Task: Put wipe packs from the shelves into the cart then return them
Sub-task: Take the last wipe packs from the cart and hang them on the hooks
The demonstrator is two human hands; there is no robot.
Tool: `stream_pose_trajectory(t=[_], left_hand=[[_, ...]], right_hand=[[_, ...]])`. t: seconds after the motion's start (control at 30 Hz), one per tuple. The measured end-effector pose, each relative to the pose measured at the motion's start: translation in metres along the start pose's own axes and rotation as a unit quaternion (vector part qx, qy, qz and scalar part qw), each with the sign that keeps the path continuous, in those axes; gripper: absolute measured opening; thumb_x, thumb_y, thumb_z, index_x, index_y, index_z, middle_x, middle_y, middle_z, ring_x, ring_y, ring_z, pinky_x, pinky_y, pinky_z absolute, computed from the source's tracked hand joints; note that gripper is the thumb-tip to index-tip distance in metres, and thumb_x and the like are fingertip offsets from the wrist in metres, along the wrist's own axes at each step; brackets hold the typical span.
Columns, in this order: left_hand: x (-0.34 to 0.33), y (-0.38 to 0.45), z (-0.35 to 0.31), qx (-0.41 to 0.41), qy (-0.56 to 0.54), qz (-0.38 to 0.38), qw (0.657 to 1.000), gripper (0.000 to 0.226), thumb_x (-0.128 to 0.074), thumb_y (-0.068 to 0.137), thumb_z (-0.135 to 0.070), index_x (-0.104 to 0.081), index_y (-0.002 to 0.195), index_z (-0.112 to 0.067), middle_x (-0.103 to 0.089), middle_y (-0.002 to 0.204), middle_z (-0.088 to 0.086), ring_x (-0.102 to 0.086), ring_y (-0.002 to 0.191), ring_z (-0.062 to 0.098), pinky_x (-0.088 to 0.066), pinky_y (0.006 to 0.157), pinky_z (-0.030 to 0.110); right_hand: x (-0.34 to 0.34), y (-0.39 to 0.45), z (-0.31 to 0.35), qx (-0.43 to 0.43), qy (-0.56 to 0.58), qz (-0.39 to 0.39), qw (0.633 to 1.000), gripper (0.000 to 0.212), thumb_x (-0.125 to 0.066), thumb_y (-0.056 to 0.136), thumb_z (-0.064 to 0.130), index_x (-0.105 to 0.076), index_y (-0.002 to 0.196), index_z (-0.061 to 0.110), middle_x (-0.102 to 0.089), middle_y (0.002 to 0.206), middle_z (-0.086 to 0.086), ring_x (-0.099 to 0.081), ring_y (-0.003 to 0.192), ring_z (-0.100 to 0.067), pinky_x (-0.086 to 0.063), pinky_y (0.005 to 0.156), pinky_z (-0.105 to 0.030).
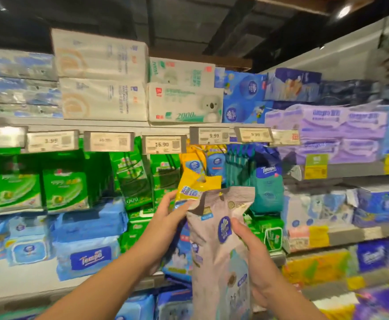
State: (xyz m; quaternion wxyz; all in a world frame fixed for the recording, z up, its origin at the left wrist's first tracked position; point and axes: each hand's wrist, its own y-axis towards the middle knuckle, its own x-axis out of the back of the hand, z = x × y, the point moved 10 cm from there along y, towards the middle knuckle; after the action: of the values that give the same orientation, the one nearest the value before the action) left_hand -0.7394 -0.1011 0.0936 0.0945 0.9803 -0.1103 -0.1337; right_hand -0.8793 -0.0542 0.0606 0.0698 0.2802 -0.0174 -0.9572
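Observation:
A tall pale pink-grey wipe pack (221,245) with a blue oval logo stands upright in front of the shelves, low in the centre. My right hand (255,257) grips its right side, thumb on the front. My left hand (166,218) reaches in from the left and holds the pack's upper left corner, fingers near a yellow hanging pack (195,183) just behind it. Other hanging wipe packs are blue (216,162) and teal (267,188). No cart is in view.
Green packs (43,188) hang at the left under price tags (163,144). Blue Tempo wipe packs (87,257) lie on the shelf below. Boxed tissue (184,105) fills the top shelf, and purple tissue bundles (341,128) stack at the right.

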Motion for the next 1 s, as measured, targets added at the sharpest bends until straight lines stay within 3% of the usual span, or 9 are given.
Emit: stream_pose_trajectory(t=[0.17,0.23,0.3,0.37,0.47,0.63,0.77,0.87,1.0], left_hand=[[-0.049,0.063,0.004,0.004,0.034,0.009,0.999,0.058,-0.088,0.059,-0.029,-0.060,0.108,-0.017,-0.079,0.099,0.008,-0.074,0.085,0.024,-0.053,0.071,0.033],[-0.062,0.083,0.004,0.010,0.025,-0.009,1.000,0.049,-0.078,0.054,-0.021,-0.057,0.098,-0.015,-0.074,0.086,0.007,-0.069,0.076,0.023,-0.051,0.071,0.034],[-0.076,0.104,0.001,0.005,0.018,-0.013,1.000,0.051,-0.070,0.052,-0.011,-0.055,0.100,-0.014,-0.067,0.084,0.011,-0.064,0.075,0.025,-0.048,0.074,0.037],[-0.090,0.121,-0.005,-0.009,0.019,-0.005,1.000,0.036,-0.072,0.061,-0.008,-0.060,0.094,-0.014,-0.071,0.082,0.006,-0.066,0.073,0.024,-0.050,0.072,0.035],[-0.104,0.139,-0.010,-0.018,0.045,-0.017,0.999,0.008,-0.074,0.089,-0.020,-0.068,0.084,-0.021,-0.076,0.078,-0.005,-0.071,0.072,0.013,-0.055,0.065,0.028],[-0.112,0.163,-0.019,-0.050,0.078,-0.049,0.995,0.014,-0.073,0.092,-0.024,-0.075,0.092,-0.010,-0.077,0.090,0.009,-0.069,0.083,0.025,-0.055,0.082,0.041],[-0.121,0.166,-0.029,-0.096,0.068,-0.071,0.991,0.008,-0.069,0.095,-0.014,-0.075,0.096,-0.010,-0.079,0.083,0.003,-0.073,0.069,0.013,-0.055,0.068,0.027],[-0.127,0.164,-0.036,-0.123,0.052,-0.079,0.988,0.012,-0.063,0.097,-0.008,-0.073,0.098,-0.015,-0.079,0.081,-0.002,-0.074,0.069,0.010,-0.057,0.062,0.022],[-0.125,0.166,-0.044,-0.146,0.053,-0.125,0.980,0.017,-0.066,0.094,-0.005,-0.075,0.100,-0.017,-0.080,0.088,0.001,-0.073,0.080,0.019,-0.057,0.075,0.032]], right_hand=[[0.059,0.042,0.035,0.011,0.027,-0.005,1.000,0.032,-0.069,0.073,0.040,-0.085,0.094,0.022,-0.078,0.111,-0.015,-0.078,0.093,-0.031,-0.052,0.098,-0.048],[0.073,0.057,0.043,0.010,0.024,0.001,1.000,0.041,-0.080,0.062,0.042,-0.085,0.096,0.019,-0.078,0.111,-0.015,-0.078,0.093,-0.030,-0.054,0.092,-0.045],[0.091,0.071,0.051,0.009,0.019,-0.006,1.000,0.035,-0.073,0.067,0.039,-0.085,0.091,0.017,-0.079,0.105,-0.015,-0.078,0.087,-0.028,-0.055,0.088,-0.041],[0.106,0.083,0.056,-0.001,0.014,-0.016,1.000,0.042,-0.070,0.067,0.038,-0.083,0.100,0.014,-0.079,0.105,-0.015,-0.078,0.091,-0.030,-0.055,0.095,-0.044],[0.121,0.101,0.063,-0.005,-0.001,-0.008,1.000,0.079,-0.091,0.048,0.048,-0.076,0.119,0.016,-0.076,0.117,-0.015,-0.071,0.111,-0.038,-0.047,0.108,-0.056],[0.130,0.116,0.083,0.022,-0.023,0.018,0.999,0.065,-0.086,0.052,0.047,-0.078,0.111,0.020,-0.079,0.110,-0.012,-0.077,0.096,-0.030,-0.055,0.091,-0.045],[0.130,0.126,0.094,0.028,-0.028,0.066,0.997,0.052,-0.087,0.056,0.051,-0.082,0.101,0.025,-0.077,0.115,-0.014,-0.076,0.099,-0.031,-0.061,0.086,-0.045],[0.135,0.130,0.102,0.031,-0.036,0.070,0.996,0.095,-0.097,0.030,0.059,-0.076,0.115,0.022,-0.077,0.117,-0.014,-0.075,0.103,-0.032,-0.057,0.091,-0.046],[0.137,0.137,0.112,0.041,-0.052,0.060,0.996,0.105,-0.096,0.034,0.059,-0.069,0.128,0.020,-0.076,0.120,-0.013,-0.073,0.109,-0.034,-0.052,0.103,-0.051]])
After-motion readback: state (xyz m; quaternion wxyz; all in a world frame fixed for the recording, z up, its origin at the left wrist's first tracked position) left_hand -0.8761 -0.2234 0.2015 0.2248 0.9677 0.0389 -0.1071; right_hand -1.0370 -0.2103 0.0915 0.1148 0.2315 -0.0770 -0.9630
